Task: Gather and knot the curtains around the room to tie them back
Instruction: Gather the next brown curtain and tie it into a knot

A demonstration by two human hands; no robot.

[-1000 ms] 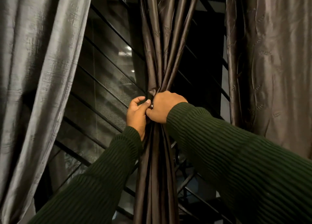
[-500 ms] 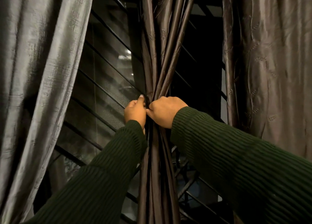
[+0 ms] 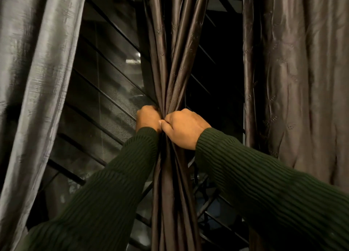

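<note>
A: Head view: where's the curtain [image 3: 171,61]?

B: Dead centre, a dark bundle hanging straight down in front of the window [image 3: 105,92]. Its long axis is vertical, folds pinched to a narrow waist.

A: And the hands?

B: Both at that waist. The left hand [image 3: 148,118] is curled round the bundle from its left; the right hand [image 3: 184,128] grips it from its right, fingers closed, thumb tucked in. The hands touch each other.

A: Which is nearer?

B: Neither; they're level. The fabric runs above and below them, so I'd judge any knot forms right there.
</note>
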